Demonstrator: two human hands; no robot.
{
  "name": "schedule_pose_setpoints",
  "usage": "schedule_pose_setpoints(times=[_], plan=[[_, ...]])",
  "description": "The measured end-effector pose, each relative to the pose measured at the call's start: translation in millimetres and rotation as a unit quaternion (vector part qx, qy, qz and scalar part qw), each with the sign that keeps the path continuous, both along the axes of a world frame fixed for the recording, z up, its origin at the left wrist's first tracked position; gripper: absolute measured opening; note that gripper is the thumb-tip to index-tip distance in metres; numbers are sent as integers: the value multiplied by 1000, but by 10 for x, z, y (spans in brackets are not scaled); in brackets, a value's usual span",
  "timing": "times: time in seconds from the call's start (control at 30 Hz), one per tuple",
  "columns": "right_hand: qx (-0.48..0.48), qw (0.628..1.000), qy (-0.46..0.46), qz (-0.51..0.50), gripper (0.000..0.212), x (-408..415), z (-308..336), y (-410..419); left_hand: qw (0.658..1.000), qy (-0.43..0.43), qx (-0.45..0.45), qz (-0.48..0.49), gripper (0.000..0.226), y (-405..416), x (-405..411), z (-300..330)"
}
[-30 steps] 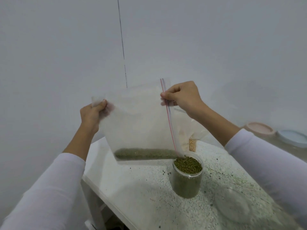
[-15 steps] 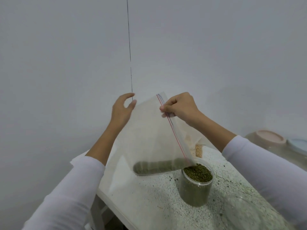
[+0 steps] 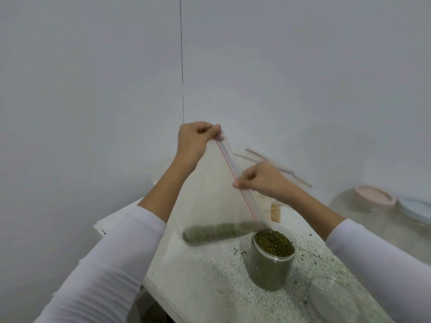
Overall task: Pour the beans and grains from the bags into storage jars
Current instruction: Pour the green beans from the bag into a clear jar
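Note:
A clear zip bag (image 3: 207, 192) hangs above the speckled table (image 3: 210, 283), with a band of green beans (image 3: 217, 232) lying along its bottom edge. My left hand (image 3: 194, 139) pinches the top end of the bag's red and blue zip strip. My right hand (image 3: 258, 179) pinches the same strip lower down, about its middle. Just below the bag's right corner stands a clear round jar (image 3: 270, 259), open and filled to near the rim with green beans.
More zip bags (image 3: 275, 167) lean on the wall behind, one holding tan grain (image 3: 275, 212). Jars with a pink lid (image 3: 373, 197) and a blue lid (image 3: 415, 206) stand at the right. A clear lid (image 3: 331, 299) lies at the front right. The table edge runs along the left.
My left hand let go of the bag's far corner and came over to the top of the zip strip. My right hand slid down along the strip. The bag now hangs steeper.

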State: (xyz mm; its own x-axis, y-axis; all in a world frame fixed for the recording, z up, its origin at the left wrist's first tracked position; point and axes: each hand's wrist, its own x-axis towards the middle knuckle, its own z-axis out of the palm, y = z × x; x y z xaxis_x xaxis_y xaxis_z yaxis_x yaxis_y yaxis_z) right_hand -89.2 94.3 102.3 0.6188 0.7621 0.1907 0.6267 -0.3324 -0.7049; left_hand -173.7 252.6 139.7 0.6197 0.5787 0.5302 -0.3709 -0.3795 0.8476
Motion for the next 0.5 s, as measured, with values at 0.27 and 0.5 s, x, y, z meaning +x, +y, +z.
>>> schedule_pose_setpoints(times=[0.27,0.5], plan=[[-72,997,-22,-27,17,95,-65,65,981,-98,-146,79,24,541,-176,-55],[-89,986,-141,-29,18,128,402,460,949,-110,-266,126,21,982,-338,-351]])
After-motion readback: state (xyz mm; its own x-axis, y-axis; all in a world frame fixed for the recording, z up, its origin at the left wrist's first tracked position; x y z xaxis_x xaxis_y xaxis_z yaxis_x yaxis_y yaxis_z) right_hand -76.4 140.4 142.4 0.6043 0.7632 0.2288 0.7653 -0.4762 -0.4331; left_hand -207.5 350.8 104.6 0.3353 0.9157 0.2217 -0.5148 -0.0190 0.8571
